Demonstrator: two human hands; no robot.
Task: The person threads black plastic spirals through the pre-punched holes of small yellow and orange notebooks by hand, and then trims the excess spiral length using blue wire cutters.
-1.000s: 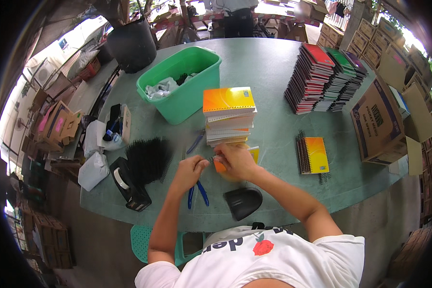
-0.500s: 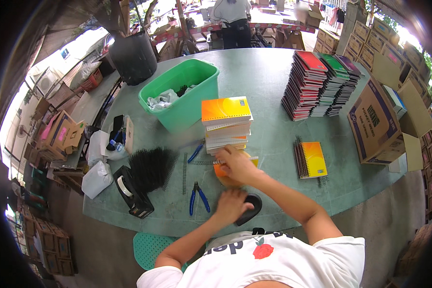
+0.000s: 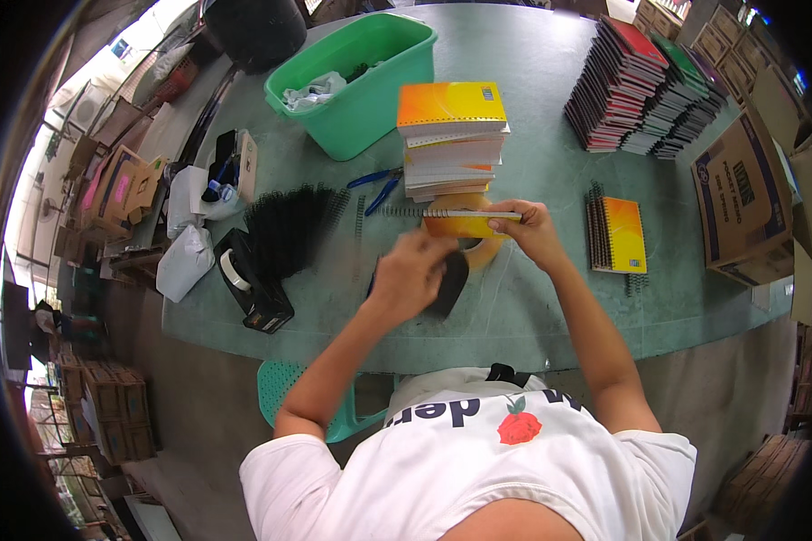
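My right hand (image 3: 530, 236) grips the right end of a small yellow-orange notebook (image 3: 465, 224), holding it up with its long edge level. A dark spiral coil (image 3: 399, 212) sits along that edge and juts out past its left end. My left hand (image 3: 408, 281) is just below the notebook's left end, its fingers bent and smeared by motion. I cannot tell whether it touches the notebook. Beneath the notebook lies a tan ring like a tape roll (image 3: 485, 254), beside a black rounded object (image 3: 452, 287) partly behind my left hand. A stack of similar notebooks (image 3: 451, 135) stands just beyond.
Blue-handled cutters (image 3: 383, 191), a heap of black coils (image 3: 284, 230) and a black tape dispenser (image 3: 251, 281) lie left. A green bin (image 3: 352, 113) stands behind them. Finished-looking spiral notebooks (image 3: 622, 234), tall notebook stacks (image 3: 618, 90) and an open carton (image 3: 744, 198) are right.
My right hand has raised the notebook off the table and turned it edge-up. My left hand has left the black object and moved up-left toward the notebook. The view has tilted downward.
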